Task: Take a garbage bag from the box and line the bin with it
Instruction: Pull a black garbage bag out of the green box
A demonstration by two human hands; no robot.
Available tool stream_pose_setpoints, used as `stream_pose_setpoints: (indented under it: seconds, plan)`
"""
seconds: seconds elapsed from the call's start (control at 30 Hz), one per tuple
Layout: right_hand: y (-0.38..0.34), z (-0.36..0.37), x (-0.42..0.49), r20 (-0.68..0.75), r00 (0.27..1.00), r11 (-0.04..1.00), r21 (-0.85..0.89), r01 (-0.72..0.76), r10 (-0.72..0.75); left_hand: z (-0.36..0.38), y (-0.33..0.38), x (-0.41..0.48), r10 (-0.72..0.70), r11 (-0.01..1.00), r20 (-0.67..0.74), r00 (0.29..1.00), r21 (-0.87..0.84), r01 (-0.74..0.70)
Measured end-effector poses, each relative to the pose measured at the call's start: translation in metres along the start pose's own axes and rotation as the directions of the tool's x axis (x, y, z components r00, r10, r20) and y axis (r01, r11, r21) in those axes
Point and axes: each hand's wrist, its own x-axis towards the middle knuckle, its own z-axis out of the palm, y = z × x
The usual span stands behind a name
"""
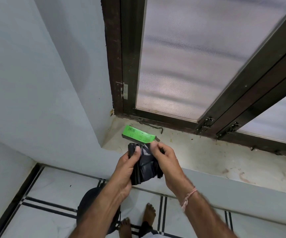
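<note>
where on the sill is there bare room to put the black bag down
The window sill lies bare to the right of the green box, between the window frame and the sill's front edge, though stained. The left corner is crowded: the box sits there beside a metal hook, with the left hand and right hand holding the garbage bag just in front.

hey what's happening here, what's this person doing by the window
A person stands barefoot at a window sill, holding a folded black garbage bag in both hands. The left hand clasps its side while the right hand pinches the top edge, apparently working it open. The green box lies on the sill just behind the hands. A dark round bin sits on the floor below, partly hidden by the left arm, not yet lined.
</note>
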Motion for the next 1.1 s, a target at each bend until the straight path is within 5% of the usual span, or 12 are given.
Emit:
stream_pose_setpoints:
  seconds: [0.43,1.1]
  plan:
    - [0.011,-0.008,0.005,-0.126,0.991,0.998,-0.042,0.045,-0.05,0.01,-0.006,-0.001,-0.004,1.0,-0.015,1.0,-0.005,0.004]
    - [0.011,-0.01,-0.008,-0.005,1.0,1.0,-0.017,0.018,-0.018,0.017,-0.012,-0.007,0.011,1.0,-0.042,0.999,0.004,-0.01]
